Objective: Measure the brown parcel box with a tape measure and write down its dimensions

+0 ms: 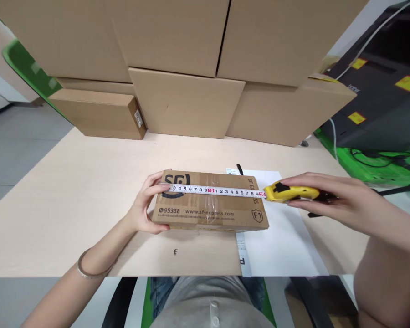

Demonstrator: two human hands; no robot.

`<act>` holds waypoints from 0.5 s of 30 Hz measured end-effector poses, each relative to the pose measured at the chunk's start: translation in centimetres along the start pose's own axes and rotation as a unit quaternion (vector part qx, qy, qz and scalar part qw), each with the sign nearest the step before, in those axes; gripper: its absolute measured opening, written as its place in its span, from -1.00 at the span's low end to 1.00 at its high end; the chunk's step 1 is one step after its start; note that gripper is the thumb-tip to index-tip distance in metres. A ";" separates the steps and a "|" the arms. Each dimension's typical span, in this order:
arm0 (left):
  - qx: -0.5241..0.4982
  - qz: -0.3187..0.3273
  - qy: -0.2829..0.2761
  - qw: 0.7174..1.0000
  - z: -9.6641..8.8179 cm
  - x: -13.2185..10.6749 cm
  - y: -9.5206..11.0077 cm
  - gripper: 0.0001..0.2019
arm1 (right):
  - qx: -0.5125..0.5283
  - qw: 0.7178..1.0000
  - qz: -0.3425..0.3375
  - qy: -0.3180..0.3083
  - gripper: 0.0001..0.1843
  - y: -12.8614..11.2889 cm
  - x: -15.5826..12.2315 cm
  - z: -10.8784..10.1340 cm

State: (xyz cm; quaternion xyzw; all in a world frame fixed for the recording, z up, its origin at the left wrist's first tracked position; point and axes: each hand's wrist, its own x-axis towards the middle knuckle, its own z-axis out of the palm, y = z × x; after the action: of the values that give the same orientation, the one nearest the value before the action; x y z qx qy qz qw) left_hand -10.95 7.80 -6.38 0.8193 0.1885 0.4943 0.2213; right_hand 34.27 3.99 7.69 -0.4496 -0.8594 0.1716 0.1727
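A flat brown cardboard parcel point(210, 210) printed with a courier logo lies on the pale wooden table point(71, 200). My left hand point(146, 205) grips its left end, fingers pinning the end of a white measuring tape point(218, 190) against the top. The tape stretches across the parcel's length to a yellow tape measure case point(289, 192), and my right hand point(331, 200) is closed around that case just past the parcel's right end.
A white plastic mailer bag point(280, 241) lies under and right of the parcel. Several large cardboard boxes point(187, 100) are stacked along the table's back edge. A black machine point(379, 105) on a green surface stands at the right. The table's near edge is close to my body.
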 end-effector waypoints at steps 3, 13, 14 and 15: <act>0.002 0.002 0.001 1.000 0.0 0.0 0.0 -0.11 | -0.001 1.000 0.014 0.006 -0.59 -0.2 0.1 0.5; -0.006 0.000 -0.005 1.000 0.0 0.4 0.3 -0.12 | -0.006 0.997 -0.069 -0.018 -0.60 -4.1 4.3 -1.1; -0.004 -0.003 -0.006 1.000 0.0 0.4 0.3 -0.11 | 0.002 0.996 -0.077 -0.033 -0.60 -4.8 5.6 -0.6; -0.001 -0.007 -0.008 1.000 0.1 0.3 0.2 -0.10 | 0.012 0.995 -0.088 -0.050 -0.60 -5.5 7.0 0.0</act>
State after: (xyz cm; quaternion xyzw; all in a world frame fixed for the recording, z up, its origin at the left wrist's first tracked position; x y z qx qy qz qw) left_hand -10.75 7.75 -6.06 0.8214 0.1914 0.4869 0.2271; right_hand 26.57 6.89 11.14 -0.3612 -0.9011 0.1879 0.1493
